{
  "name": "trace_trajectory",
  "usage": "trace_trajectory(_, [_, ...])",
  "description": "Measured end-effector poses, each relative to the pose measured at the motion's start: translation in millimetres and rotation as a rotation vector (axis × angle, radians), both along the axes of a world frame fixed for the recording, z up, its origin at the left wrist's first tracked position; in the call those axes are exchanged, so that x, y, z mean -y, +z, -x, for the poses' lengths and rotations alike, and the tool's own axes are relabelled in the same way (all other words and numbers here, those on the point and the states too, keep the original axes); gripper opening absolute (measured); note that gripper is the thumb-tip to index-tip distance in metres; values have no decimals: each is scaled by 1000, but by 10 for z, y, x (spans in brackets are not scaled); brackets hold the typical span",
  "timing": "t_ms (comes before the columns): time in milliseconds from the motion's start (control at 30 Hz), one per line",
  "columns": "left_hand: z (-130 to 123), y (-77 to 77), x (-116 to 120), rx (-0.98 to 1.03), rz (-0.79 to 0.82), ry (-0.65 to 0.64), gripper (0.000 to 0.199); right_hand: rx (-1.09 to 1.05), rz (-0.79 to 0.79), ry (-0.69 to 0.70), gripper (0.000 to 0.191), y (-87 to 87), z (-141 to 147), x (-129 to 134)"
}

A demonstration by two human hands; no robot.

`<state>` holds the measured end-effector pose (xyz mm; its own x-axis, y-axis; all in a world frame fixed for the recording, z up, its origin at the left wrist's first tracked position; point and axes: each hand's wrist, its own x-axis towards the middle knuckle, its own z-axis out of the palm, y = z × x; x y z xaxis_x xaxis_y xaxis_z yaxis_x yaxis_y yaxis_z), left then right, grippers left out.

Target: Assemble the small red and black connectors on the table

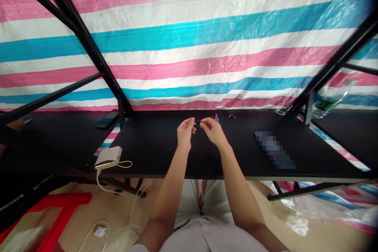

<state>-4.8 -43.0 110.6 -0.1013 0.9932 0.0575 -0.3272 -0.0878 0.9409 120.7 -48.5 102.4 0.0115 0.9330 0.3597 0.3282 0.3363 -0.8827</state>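
Above the black table (pixel 147 141), my left hand (pixel 185 133) and my right hand (pixel 214 132) face each other with fingertips pinched. Between them runs a short, slim black stick-like piece (pixel 197 121), one end in each hand. Its exact kind is too small to make out. Just behind my right hand lie a small red piece (pixel 212 117) and some clear, tube-like pieces (pixel 217 118). A little farther right are several small dark, shiny pieces (pixel 232 117).
A white power bank (pixel 108 156) with a cable lies at the table's left edge. To the right rests a blurred-out phone-shaped object (pixel 274 150). A clear cup (pixel 283 109) stands at the back right, near a bottle (pixel 326 104). Black frame bars (pixel 97 65) flank the table; striped sheeting hangs behind.
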Motion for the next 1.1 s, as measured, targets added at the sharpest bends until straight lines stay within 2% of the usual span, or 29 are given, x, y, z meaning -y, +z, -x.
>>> trace_trajectory(533, [-20,-84,16,5,31,150,37,127,-26,-22,16,40,-37,54])
trace_trajectory(633, [-16,-90,20,13,18,112,36,141,-17,-34,15,23,-34,63])
trace_trajectory(867, [0,-117,23,-51,-2,-70,40,177,-17,-32,13,-2,-38,57])
trace_trajectory(1000, [-10,-122,34,-64,-31,-52,37,228,-40,-95,12,-51,-54,27])
trace_trajectory(1100, [-24,-121,39,-61,-43,-18,35,280,11,-144,13,-119,-67,17])
